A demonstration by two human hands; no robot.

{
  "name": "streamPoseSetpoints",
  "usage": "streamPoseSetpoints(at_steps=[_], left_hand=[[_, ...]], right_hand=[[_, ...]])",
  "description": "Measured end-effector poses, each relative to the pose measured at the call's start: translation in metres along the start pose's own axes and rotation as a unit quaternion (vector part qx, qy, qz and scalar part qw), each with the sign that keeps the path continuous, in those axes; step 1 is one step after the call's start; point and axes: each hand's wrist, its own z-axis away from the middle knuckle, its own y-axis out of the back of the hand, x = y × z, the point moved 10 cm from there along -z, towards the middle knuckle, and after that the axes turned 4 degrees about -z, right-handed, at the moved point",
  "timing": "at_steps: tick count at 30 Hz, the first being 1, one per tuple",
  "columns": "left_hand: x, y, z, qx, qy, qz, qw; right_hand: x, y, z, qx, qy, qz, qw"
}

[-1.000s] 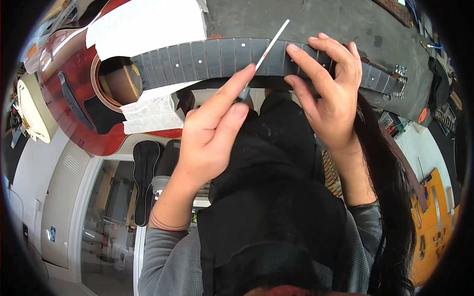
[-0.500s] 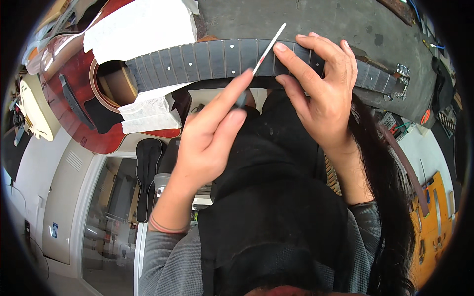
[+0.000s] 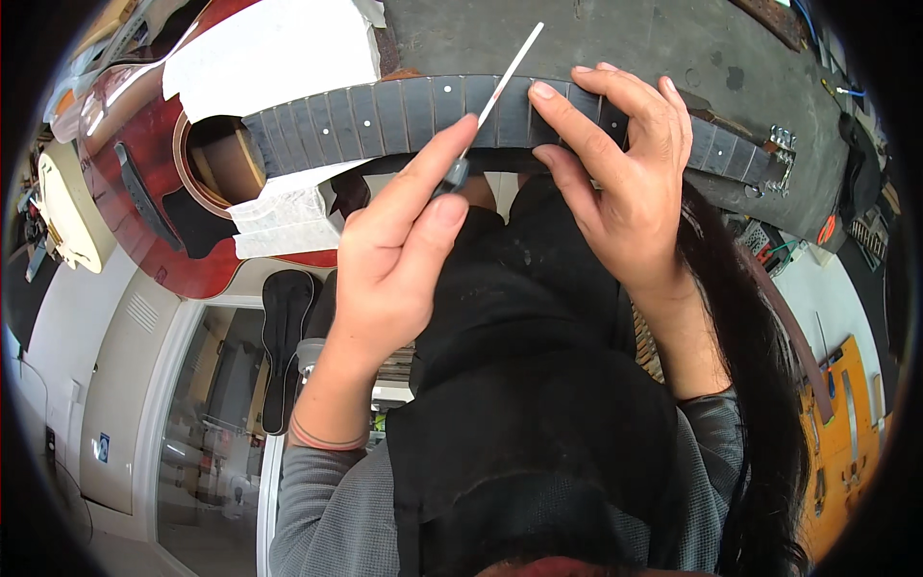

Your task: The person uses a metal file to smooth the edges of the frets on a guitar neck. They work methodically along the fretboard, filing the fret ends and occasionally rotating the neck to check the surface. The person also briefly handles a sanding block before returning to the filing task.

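In the head view, the thin tool has just slid farther out past the far edge of the guitar neck, where half a second ago its tip sat closer to that edge; the left hand has gone along with it, while the right hand keeps to the same part of the neck, so this looks like one stroke of a to-and-fro pass over a single spot; the left hand is closed on the tool's dark handle, forefinger stretched along it, thumb below, wrist bent, the shaft slanting up and to the right; whether the shaft touches the neck I cannot tell; the right hand is spread, fingers and thumb apart, forefinger resting on the black face, thumb by the near edge; the neck lies crosswise above the lap, running from the red guitar body on the left, with white paper on both sides of it there
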Motion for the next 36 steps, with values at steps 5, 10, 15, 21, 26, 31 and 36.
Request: streamPoseSetpoints(at_steps=[5,10,15,21,26,31,36], left_hand=[[-0.027,-0.007,0.048,-0.026,0.189,0.238,0.952],[0.01,-0.01,0.015,-0.023,0.009,-0.149,0.989],[0.037,-0.023,-0.015,-0.049,-0.062,-0.372,0.925],[-0.007,-0.019,0.014,-0.024,0.117,0.097,0.988],[-0.009,-0.029,0.035,-0.02,0.157,0.095,0.983],[0.026,-0.037,-0.015,-0.036,-0.003,-0.185,0.982],[0.028,-0.026,0.011,0.002,-0.063,-0.161,0.985]], right_hand=[[0.0,0.001,-0.001,0.0,0.0,0.001,1.0],[-0.001,-0.001,-0.001,0.001,0.002,0.001,1.0],[0.001,0.002,0.0,-0.007,-0.007,-0.016,1.0],[0.015,0.016,0.005,-0.022,-0.012,0.005,1.0],[0.016,0.014,0.007,-0.023,-0.015,0.003,1.0],[0.017,0.011,0.007,-0.021,-0.014,-0.006,1.0],[0.019,0.013,0.007,-0.022,-0.022,-0.01,0.999]])
